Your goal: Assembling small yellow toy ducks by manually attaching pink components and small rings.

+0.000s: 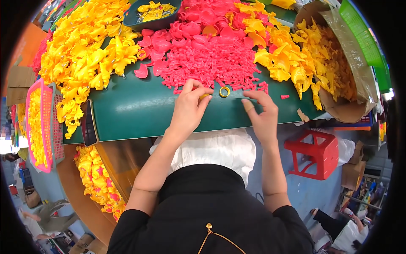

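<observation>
The person's black top and white apron sit closest, both forearms reaching up to the green table. The left hand has its grip pinched together on a small yellow piece, fingertips beside a yellow ring lying loose on the table. The right hand rests with fingers apart, holding nothing, just right of that ring. Beyond both grips, big heaps of pink parts and yellow parts remain, so I judge most work is left.

Ring between hands (on table)
</observation>
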`<state>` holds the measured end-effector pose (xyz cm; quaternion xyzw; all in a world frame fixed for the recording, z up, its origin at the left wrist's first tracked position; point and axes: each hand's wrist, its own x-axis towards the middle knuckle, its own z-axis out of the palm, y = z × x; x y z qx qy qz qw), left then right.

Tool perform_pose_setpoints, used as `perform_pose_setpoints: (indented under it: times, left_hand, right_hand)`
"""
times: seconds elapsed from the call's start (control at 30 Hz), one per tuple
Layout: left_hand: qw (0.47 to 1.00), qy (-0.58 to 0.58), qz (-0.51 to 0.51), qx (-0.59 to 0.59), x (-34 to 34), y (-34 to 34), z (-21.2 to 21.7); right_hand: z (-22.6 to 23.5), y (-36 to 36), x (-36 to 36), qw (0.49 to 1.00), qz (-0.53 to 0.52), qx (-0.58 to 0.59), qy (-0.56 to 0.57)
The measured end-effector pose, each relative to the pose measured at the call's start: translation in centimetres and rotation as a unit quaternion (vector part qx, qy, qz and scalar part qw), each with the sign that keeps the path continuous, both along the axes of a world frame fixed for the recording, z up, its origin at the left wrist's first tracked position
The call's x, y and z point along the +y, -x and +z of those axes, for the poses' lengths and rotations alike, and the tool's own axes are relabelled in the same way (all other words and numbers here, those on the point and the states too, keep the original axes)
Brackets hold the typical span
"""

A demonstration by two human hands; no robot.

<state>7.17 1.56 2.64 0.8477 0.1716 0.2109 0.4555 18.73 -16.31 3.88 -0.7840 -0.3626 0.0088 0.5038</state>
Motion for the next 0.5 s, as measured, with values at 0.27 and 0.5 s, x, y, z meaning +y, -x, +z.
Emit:
perform_pose_setpoints:
  times: [0.27, 0.5]
  left_hand:
    - [0.990, -0.121, 0.037, -0.062, -0.4, -2.3, -0.2]
    - [0.918, 0.204, -0.059, -0.334, 4.2, 5.0, 11.4]
  right_hand:
    - [-1.4, 0.0, 4.2, 0.986, 0.011, -0.147, 0.071]
    - [13.9, -0.6, -0.5, 0.905, 0.112, 0.036, -0.408]
